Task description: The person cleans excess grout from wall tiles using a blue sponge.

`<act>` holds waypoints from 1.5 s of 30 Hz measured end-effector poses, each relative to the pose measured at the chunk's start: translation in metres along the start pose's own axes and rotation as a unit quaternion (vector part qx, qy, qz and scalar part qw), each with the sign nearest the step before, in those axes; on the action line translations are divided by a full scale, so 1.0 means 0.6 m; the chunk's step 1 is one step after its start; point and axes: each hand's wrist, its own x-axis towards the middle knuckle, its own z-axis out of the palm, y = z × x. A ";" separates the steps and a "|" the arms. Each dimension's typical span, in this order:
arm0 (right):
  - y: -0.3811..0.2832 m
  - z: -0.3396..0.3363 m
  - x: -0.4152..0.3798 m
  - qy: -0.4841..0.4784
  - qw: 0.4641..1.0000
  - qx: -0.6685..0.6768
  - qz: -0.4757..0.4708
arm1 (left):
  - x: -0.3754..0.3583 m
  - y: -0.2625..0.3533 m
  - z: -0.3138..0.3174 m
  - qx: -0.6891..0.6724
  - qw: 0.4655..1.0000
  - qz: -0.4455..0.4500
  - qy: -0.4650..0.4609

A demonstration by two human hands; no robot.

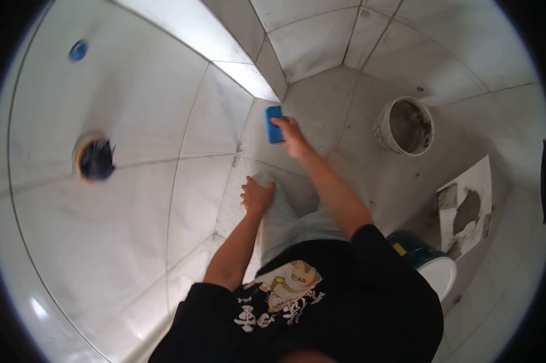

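Note:
My right hand (292, 135) grips a blue rectangular sponge (273, 125) by its right side, at the floor close to the tiled wall's corner. Grey floor tiles (318, 115) lie around and under it, with dusty joints. On my bent knee in light grey trousers (279, 209) rests my left hand (258, 195), its fingers apart and bent over the knee, holding nothing.
A dirty white bucket (405, 126) with grey residue stands on the right. Further down are a sheet smeared with grey mortar (467, 209) and a dark tub with a white lid (437, 277). The left wall has a pipe opening with dark stuffing (96, 160) and a blue plug (78, 51).

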 end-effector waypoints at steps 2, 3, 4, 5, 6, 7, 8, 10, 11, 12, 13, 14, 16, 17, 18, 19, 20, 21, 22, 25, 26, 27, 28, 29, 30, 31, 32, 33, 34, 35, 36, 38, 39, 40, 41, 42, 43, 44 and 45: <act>0.083 0.058 0.086 0.114 0.992 0.051 -0.010 | 0.017 0.004 -0.005 0.008 1.000 -0.002 -0.001; 0.104 0.081 0.119 0.143 0.985 0.093 -0.030 | 0.027 0.007 -0.008 0.009 1.000 -0.002 -0.007; 0.117 0.099 0.143 0.173 0.975 0.133 -0.050 | 0.031 0.006 -0.011 0.010 1.000 -0.003 -0.013; 0.128 0.109 0.162 0.179 0.973 0.140 -0.042 | 0.035 0.003 -0.012 0.020 1.000 -0.006 -0.017; 0.136 0.118 0.186 0.204 0.971 0.115 -0.059 | 0.041 0.001 -0.013 0.016 1.000 -0.004 -0.025; 0.137 0.125 0.214 0.226 0.967 0.087 -0.078 | 0.048 0.004 -0.015 0.010 0.999 -0.002 -0.032; 0.140 0.131 0.240 0.225 0.967 0.089 -0.073 | 0.049 0.002 -0.014 0.013 0.999 -0.006 -0.032; 0.158 0.140 0.307 0.279 0.946 -0.134 -0.095 | 0.052 0.008 -0.015 0.012 0.999 -0.001 -0.030; 0.172 0.159 0.324 0.276 0.948 -0.133 -0.087 | 0.051 0.006 -0.013 0.012 1.000 0.007 -0.023; 0.176 0.194 0.330 0.360 0.918 -0.125 -0.107 | 0.054 -0.003 -0.013 0.018 1.000 0.000 -0.026; 0.164 0.225 0.330 0.443 0.879 -0.117 -0.129 | 0.057 -0.008 -0.011 0.029 0.998 0.010 -0.050; 0.141 0.254 0.288 0.414 0.884 -0.150 -0.156 | 0.064 -0.009 -0.009 0.041 0.996 0.022 -0.074; 0.039 0.308 0.122 0.268 0.932 -0.085 -0.231 | 0.076 -0.026 0.016 -0.005 0.998 0.031 -0.045; 0.032 0.333 0.072 0.206 0.924 -0.082 -0.311 | 0.074 -0.052 0.043 -0.053 0.998 0.037 -0.019; 0.025 0.357 0.037 0.225 0.865 -0.112 -0.435 | 0.099 -0.094 0.107 -0.088 0.970 0.180 0.137; 0.026 0.347 0.046 0.222 0.863 -0.094 -0.444 | 0.094 -0.088 0.104 -0.058 0.979 0.158 0.112; 0.029 0.340 0.055 0.221 0.861 -0.073 -0.452 | 0.094 -0.087 0.095 -0.023 0.987 0.136 0.088; 0.047 0.314 0.089 0.241 0.880 -0.106 -0.395 | 0.085 -0.067 0.058 -0.016 0.996 0.088 0.005; 0.077 0.275 0.143 0.255 0.896 -0.138 -0.336 | 0.073 -0.040 0.021 -0.010 0.996 0.036 -0.076; 0.160 0.203 0.273 0.313 0.894 -0.194 -0.254 | 0.058 -0.008 0.019 0.025 0.999 0.040 -0.020; 0.163 0.217 0.282 0.363 0.879 -0.185 -0.247 | 0.056 -0.004 0.015 0.028 0.999 0.042 0.001; 0.150 0.223 0.297 0.414 0.859 -0.175 -0.244 | 0.049 0.004 -0.002 0.044 0.998 0.038 -0.034; 0.091 0.245 0.227 0.324 0.899 -0.177 -0.235 | 0.065 -0.011 0.015 0.037 0.998 0.045 -0.032; 0.059 0.275 0.159 0.287 0.906 -0.133 -0.282 | 0.085 -0.054 0.048 0.010 0.998 0.057 -0.030; 0.042 0.298 0.103 0.266 0.890 -0.118 -0.351 | 0.094 -0.081 0.068 -0.015 0.997 0.065 -0.030; 0.046 0.306 0.087 0.252 0.895 -0.093 -0.357 | 0.064 -0.051 0.042 -0.026 0.993 0.112 0.018; 0.049 0.307 0.080 0.239 0.898 -0.068 -0.364 | 0.060 -0.043 0.034 -0.026 0.993 0.111 0.015; 0.077 0.285 0.122 0.270 0.897 -0.114 -0.331 | 0.064 -0.038 0.025 0.005 0.997 0.080 -0.024; 0.119 0.250 0.192 0.298 0.893 -0.157 -0.298 | 0.069 -0.027 0.015 0.037 0.996 0.048 -0.060; 0.147 0.218 0.255 0.334 0.884 -0.191 -0.265 | 0.067 -0.006 0.003 0.020 0.998 0.018 -0.054; 0.167 0.190 0.299 0.371 0.872 -0.223 -0.227 | 0.060 -0.001 0.001 0.022 0.998 0.014 -0.052; 0.168 0.167 0.334 0.408 0.849 -0.221 -0.253 | 0.056 0.007 0.000 0.028 0.999 0.016 -0.017; 0.177 0.171 0.338 0.406 0.850 -0.220 -0.253 | 0.059 0.006 -0.003 0.026 0.999 0.014 -0.028; 0.182 0.174 0.340 0.427 0.853 -0.188 -0.234 | 0.056 0.001 -0.004 0.024 0.999 0.014 -0.025; 0.178 0.174 0.349 0.446 0.854 -0.155 -0.220 | 0.056 0.003 -0.004 0.015 0.999 0.006 -0.035; 0.165 0.177 0.359 0.442 0.854 -0.152 -0.229 | 0.061 0.008 -0.009 0.008 0.999 0.000 -0.043; 0.162 0.182 0.361 0.432 0.874 -0.095 -0.200 | 0.062 0.007 -0.012 0.007 0.999 0.001 -0.037; 0.165 0.187 0.359 0.421 0.891 -0.038 -0.167 | 0.059 0.006 -0.010 0.008 0.999 0.004 -0.032; 0.143 0.199 0.332 0.403 0.896 -0.035 -0.184 | 0.056 0.005 -0.007 0.009 0.999 0.009 -0.029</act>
